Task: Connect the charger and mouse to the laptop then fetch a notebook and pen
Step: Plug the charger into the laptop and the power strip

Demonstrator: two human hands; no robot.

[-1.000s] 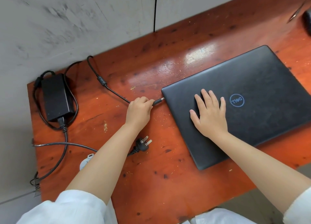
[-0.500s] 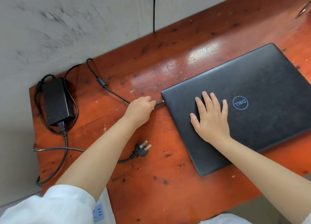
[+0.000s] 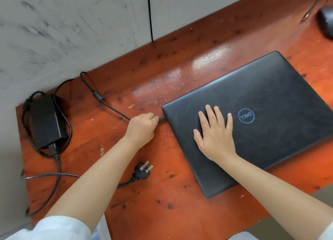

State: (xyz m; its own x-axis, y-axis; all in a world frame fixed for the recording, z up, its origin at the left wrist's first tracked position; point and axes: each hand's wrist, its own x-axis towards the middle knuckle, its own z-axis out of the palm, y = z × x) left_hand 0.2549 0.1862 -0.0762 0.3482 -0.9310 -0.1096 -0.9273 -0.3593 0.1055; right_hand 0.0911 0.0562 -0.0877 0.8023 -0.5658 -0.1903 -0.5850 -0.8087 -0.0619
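While the right hand (image 3: 215, 133) lies flat, steadying the closed laptop (image 3: 255, 120) on the table (image 3: 162, 194), the left hand (image 3: 142, 126), pinching the charger plug (image 3: 162, 117), should push straight into the side port.

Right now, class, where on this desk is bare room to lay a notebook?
Bare wood lies behind the laptop toward the wall, and near the front edge between wall plug and laptop. The left end is crowded by the charger brick and cable loops.
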